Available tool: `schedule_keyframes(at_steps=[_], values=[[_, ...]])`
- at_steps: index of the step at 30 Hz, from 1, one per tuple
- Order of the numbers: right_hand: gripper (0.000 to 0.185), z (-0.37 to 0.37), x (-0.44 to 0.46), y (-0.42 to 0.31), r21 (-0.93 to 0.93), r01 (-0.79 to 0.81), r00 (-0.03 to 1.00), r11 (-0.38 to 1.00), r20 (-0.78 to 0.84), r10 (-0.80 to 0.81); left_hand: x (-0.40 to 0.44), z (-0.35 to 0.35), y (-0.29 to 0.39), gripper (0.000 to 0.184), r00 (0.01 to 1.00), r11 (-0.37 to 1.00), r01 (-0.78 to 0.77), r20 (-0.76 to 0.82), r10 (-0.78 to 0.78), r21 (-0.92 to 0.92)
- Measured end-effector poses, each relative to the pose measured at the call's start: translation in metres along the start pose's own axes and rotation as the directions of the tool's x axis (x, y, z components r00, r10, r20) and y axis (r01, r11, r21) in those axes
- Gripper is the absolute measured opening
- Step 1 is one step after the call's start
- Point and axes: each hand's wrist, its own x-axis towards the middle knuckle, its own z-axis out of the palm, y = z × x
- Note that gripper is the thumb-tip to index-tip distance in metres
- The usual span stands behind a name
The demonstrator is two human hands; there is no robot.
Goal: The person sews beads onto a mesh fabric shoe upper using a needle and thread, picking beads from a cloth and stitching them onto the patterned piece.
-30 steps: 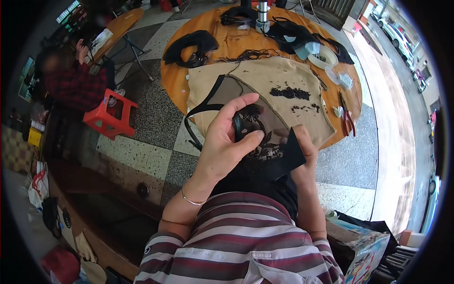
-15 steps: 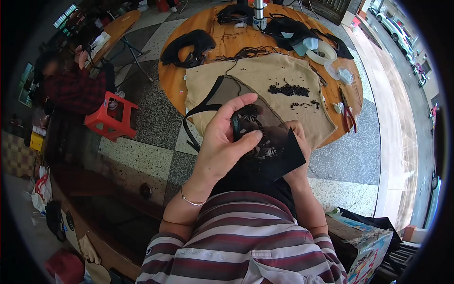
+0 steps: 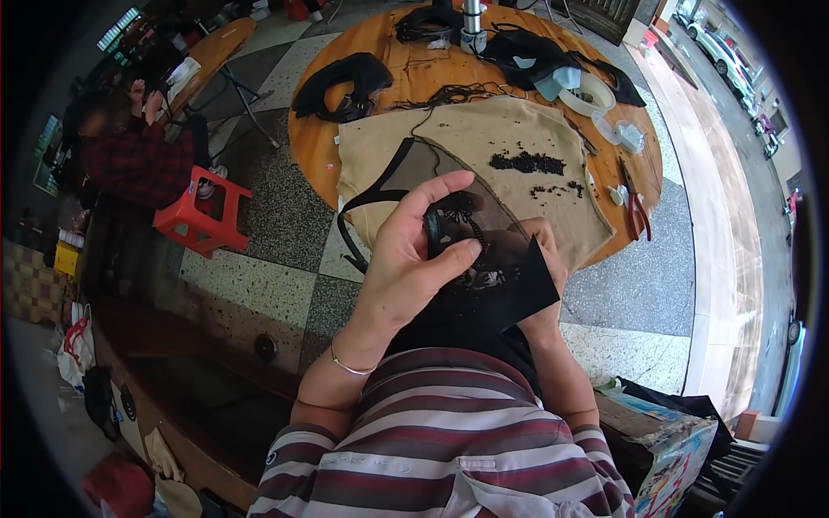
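My left hand [image 3: 406,250] is closed on a piece of black sheer fabric [image 3: 496,229], thumb on its upper face and index finger stretched along its far side. Dark beaded, shiny decoration [image 3: 488,276] shows on the fabric near the thumb. A black strap edges its left side and hangs down in a loop. My right hand [image 3: 548,250] is at the fabric's right edge, mostly behind it; its fingers are curled, and what they hold is hidden. Beyond both hands, a tan cloth [image 3: 466,125] on the round table carries a pile of small black beads [image 3: 528,163].
On the wooden table [image 3: 324,155] lie black garment pieces [image 3: 344,88], a white round container [image 3: 589,93], red-handled pliers [image 3: 637,211] and a metal post [image 3: 472,26]. Another person [image 3: 134,164] sits left on a red stool [image 3: 207,211]. A printed box [image 3: 661,449] stands at right.
The fabric and my left hand have shifted very slightly. My right hand stays at the fabric's edge. The seated person's hands have moved a little.
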Motion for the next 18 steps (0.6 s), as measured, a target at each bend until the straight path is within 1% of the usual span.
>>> schedule_keyframes(at_steps=[2,5,8,11,12,13,14,17,18], values=[[0.025,-0.001,0.000,0.000,0.012,-0.001,1.000,1.000,0.004,0.001,0.000,-0.001,0.000,0.058,1.000,1.000,0.006,0.001,-0.006,-0.003],[0.023,0.000,-0.002,0.000,0.089,-0.064,0.998,0.994,-0.002,0.065,0.001,0.000,0.000,0.060,1.000,0.999,0.028,0.002,-0.028,-0.015],[0.021,0.004,-0.004,-0.005,0.291,-0.193,0.979,0.937,-0.012,0.206,0.001,0.001,-0.001,0.059,0.998,0.998,0.056,0.020,-0.056,-0.014],[0.021,-0.004,0.000,-0.011,0.364,-0.348,0.931,0.864,0.028,0.363,0.000,0.000,-0.001,0.059,0.999,0.999,0.048,0.000,-0.048,0.024],[0.021,-0.013,0.007,-0.010,0.200,-0.273,0.958,0.941,-0.032,0.285,0.000,-0.001,-0.003,0.059,0.999,0.998,0.039,-0.020,-0.038,0.046],[0.022,-0.026,0.018,-0.009,0.026,-0.194,0.978,0.981,-0.076,0.196,-0.001,-0.002,-0.004,0.058,0.999,0.997,0.031,-0.039,-0.029,0.069],[0.022,-0.034,0.025,-0.012,-0.152,-0.112,0.990,0.982,-0.105,0.097,-0.001,-0.002,-0.005,0.057,0.999,0.994,0.018,-0.039,-0.014,0.109],[0.025,-0.039,0.029,-0.038,-0.370,0.108,0.988,0.923,0.145,-0.057,-0.002,-0.001,-0.007,0.054,1.000,0.977,-0.008,-0.026,0.014,0.212],[0.021,-0.032,0.030,-0.043,-0.403,0.183,0.973,0.897,0.202,-0.109,-0.002,-0.001,-0.008,0.054,1.000,0.973,-0.012,-0.012,0.015,0.232]])
